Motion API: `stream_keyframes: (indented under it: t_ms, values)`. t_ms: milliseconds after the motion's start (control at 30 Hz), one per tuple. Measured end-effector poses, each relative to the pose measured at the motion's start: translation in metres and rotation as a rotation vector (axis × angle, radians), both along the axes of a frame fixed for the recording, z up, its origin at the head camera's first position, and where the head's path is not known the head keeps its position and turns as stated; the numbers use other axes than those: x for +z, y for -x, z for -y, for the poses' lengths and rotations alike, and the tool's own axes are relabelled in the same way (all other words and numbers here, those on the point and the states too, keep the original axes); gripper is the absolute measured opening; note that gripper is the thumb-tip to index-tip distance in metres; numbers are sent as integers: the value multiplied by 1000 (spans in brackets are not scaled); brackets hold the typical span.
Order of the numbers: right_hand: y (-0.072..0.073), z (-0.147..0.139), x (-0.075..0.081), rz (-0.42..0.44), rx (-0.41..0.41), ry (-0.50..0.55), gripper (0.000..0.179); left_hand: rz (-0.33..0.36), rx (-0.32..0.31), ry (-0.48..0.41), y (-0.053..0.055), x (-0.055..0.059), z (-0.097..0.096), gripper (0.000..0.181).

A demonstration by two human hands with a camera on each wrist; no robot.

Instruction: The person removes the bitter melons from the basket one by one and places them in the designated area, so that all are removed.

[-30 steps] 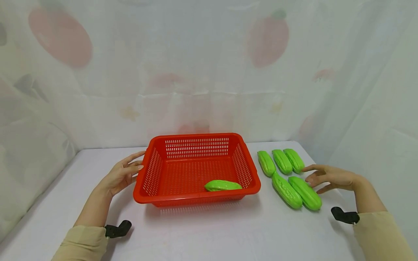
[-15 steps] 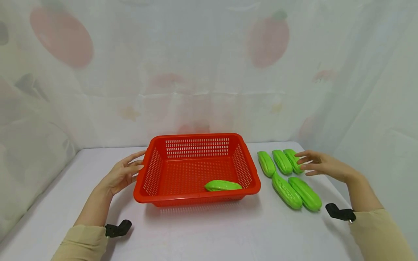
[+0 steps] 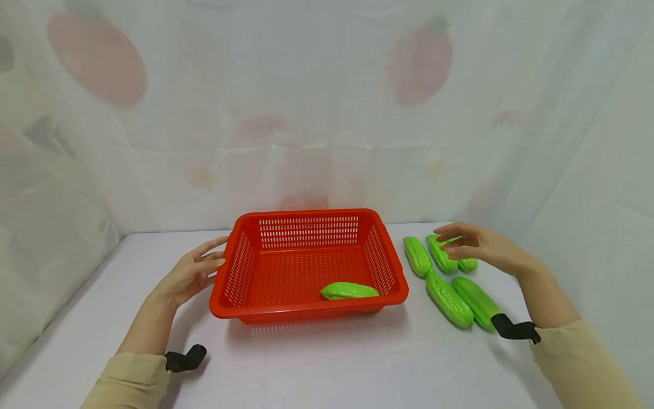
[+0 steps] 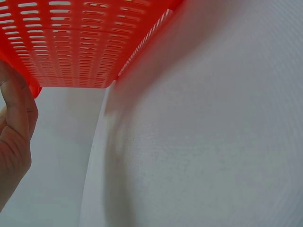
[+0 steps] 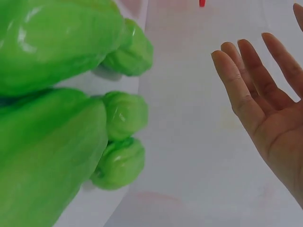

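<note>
My left hand (image 3: 189,275) touches the left side of a red perforated plastic basket (image 3: 301,311), its fingers loosely extended along the outside of the rim. One glossy green toy cucumber (image 3: 349,291) lies inside, near the front right. Over the far group of cucumbers hovers my right hand (image 3: 485,247), fingers spread and nothing held. It partly hides the far-middle cucumber (image 3: 439,255) and the far-right cucumber (image 3: 468,264). The right wrist view shows the palm (image 5: 284,137) held apart from the green cucumbers (image 5: 47,151).
To the right of the basket lie the far-left cucumber (image 3: 416,257) and two longer front cucumbers (image 3: 449,300), the right one partly covered by the wrist camera mount (image 3: 513,328). A white table (image 3: 332,369) carries everything, with a printed curtain (image 3: 327,113) behind.
My right hand has risen from the cucumbers on the right and moved left and away from me, over the far ones. The left hand and the basket have stayed in place.
</note>
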State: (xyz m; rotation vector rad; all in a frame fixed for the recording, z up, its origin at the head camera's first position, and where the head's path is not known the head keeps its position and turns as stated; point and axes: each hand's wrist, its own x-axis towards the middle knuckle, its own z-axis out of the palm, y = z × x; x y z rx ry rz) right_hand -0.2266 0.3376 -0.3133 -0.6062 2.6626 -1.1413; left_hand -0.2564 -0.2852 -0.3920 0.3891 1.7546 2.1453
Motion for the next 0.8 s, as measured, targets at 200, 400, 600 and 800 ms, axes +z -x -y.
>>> stream_keyframes:
  t_ms: [200, 400, 600, 800]
  values:
    - [2, 23, 3, -12, 41, 19, 40, 4, 4, 2, 0, -1, 0, 52]
    - [4, 45, -1, 9, 86, 58, 40, 10, 9, -1, 0, -1, 0, 52]
    - [5, 63, -6, 5, 120, 93, 38, 13, 16, 8, 0, 0, 0, 52]
    - [7, 78, -8, 14, 158, 130, 40, 12, 17, 5, 0, 0, 0, 52]
